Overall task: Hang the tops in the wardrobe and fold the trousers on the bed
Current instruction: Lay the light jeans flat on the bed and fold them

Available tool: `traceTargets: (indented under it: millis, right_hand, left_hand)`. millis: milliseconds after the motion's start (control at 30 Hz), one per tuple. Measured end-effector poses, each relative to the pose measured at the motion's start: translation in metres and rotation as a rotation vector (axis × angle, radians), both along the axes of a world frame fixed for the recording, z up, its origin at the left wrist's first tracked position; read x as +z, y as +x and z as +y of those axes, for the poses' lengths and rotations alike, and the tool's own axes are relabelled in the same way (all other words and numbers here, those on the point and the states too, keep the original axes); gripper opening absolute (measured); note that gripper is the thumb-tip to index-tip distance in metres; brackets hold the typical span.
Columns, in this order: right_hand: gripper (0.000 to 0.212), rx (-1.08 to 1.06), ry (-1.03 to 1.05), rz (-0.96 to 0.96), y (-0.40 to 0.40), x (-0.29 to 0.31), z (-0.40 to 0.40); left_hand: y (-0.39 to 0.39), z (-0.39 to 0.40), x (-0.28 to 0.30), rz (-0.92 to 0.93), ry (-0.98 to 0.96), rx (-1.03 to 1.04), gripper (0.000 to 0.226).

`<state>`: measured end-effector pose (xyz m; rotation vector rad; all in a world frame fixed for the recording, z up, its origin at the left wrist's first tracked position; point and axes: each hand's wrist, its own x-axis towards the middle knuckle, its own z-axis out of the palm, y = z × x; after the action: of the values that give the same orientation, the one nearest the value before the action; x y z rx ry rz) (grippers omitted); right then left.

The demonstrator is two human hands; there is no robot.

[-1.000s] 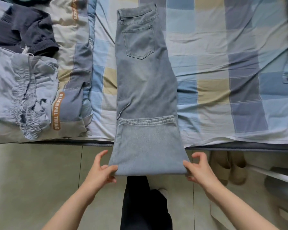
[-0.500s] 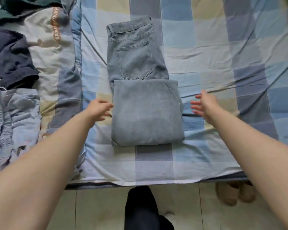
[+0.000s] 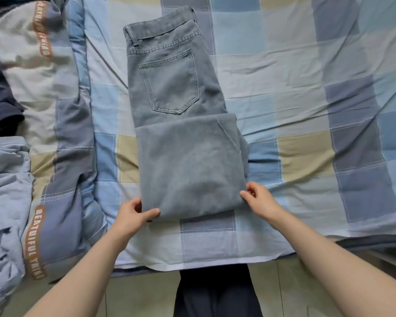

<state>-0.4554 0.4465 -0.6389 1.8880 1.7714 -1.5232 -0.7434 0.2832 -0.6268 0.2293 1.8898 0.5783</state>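
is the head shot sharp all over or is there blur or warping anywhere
Head view: jeans and both hands, left hand, right hand, are fairly sharp; the quilt at left is smeared; wide-angle bending at the edges; soft, even light, no glare.

Far left of the left hand (image 3: 133, 213), a dark garment (image 3: 0, 106) and pale blue clothing (image 3: 5, 202) run off the frame's edge, while the folded jeans (image 3: 188, 161) hide their own lower layers.
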Motion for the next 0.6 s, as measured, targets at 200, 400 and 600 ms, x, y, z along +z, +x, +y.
traceTargets:
  millis: [200,400,600]
  right_hand:
    - [0.012,-0.112,-0.093,-0.006,0.009,-0.006,0.028]
    - [0.027,-0.172,-0.041,0.003,0.000,-0.021,0.106]
    - [0.028,-0.023,0.031,0.077,-0.028,-0.030,0.137]
  left_hand:
    - [0.008,0.066,0.023,0.451,-0.177,-0.128,0.081]
    - [0.032,0.207,0.026,0.651,0.245,-0.507,0.064]
    - [0.056,0.263,0.009,0.527,-0.008,-0.877,0.048]
